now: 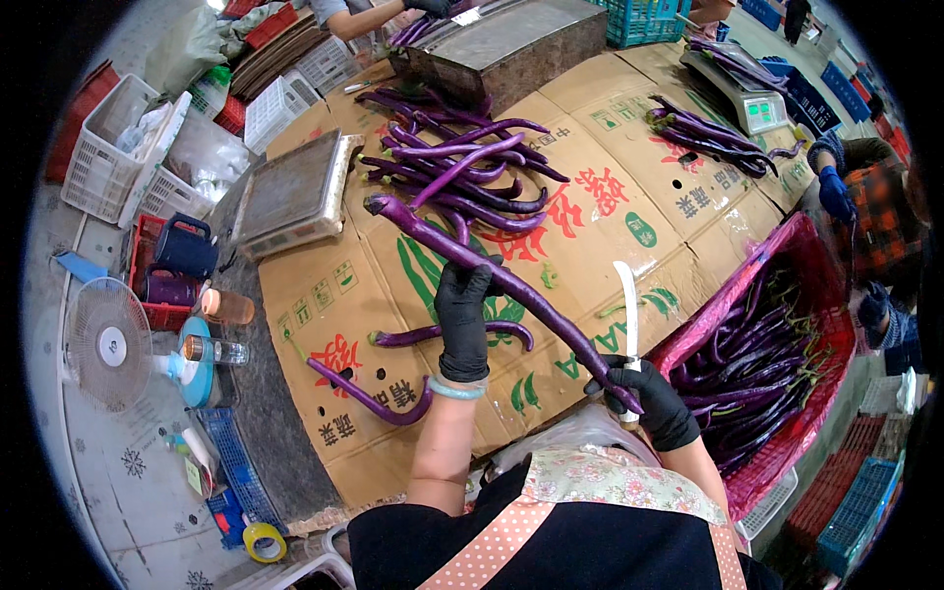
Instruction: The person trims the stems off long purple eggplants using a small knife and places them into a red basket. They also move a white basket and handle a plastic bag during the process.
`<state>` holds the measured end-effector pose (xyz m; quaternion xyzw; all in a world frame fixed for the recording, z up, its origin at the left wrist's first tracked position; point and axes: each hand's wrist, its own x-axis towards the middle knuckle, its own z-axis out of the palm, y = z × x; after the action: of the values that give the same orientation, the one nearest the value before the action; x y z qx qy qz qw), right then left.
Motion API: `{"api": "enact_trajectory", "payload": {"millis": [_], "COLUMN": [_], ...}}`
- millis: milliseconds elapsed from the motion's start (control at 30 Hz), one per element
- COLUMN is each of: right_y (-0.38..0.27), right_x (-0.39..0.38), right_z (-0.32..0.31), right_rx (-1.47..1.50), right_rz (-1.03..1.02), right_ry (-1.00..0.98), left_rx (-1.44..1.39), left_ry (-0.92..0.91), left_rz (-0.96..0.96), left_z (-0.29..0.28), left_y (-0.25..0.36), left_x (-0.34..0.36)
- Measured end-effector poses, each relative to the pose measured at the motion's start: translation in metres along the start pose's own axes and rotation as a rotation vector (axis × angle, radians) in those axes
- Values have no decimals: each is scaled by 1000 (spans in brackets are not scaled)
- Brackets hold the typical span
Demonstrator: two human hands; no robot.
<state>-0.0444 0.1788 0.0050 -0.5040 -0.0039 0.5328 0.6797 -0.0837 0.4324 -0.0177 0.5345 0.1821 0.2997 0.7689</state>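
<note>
A long purple eggplant [536, 300] slants across in front of me, stem end at the upper left. My left hand [464, 324], in a black glove, is closed around its middle. In my right hand [657, 401], also black-gloved, is a knife [629, 305] with its blade pointing up and away. That hand's fingers are also at the eggplant's lower tip. Near my left wrist lie a curved eggplant [457, 335] and a bent one [379, 405] on flattened cardboard [580, 128]. Beyond the left hand is a heap of eggplants [462, 177].
A pink-lined crate [836, 364] full of eggplants stands at my right. A metal-topped scale [293, 187] is on the left, and a digital scale [759, 110] with eggplants at the far right. A fan [111, 344] and bottles sit leftward. Co-workers stand at the far side and right.
</note>
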Motion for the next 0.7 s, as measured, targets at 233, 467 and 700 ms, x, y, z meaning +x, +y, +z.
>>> {"api": "enact_trajectory", "payload": {"millis": [233,467,700], "right_y": [-1,15,12], "right_x": [5,14,8], "right_z": [9,12,10], "right_rx": [-62,-413,-568], "right_rz": [-18,-221,-376], "right_ry": [-18,103,172], "left_rx": [-86,-86,26], "left_ry": [-275,-288,-101], "left_rz": [-299,-268,-33], "left_z": [16,-4,-54], "left_y": [-15,2,24], "left_x": [-39,-34,-14]}}
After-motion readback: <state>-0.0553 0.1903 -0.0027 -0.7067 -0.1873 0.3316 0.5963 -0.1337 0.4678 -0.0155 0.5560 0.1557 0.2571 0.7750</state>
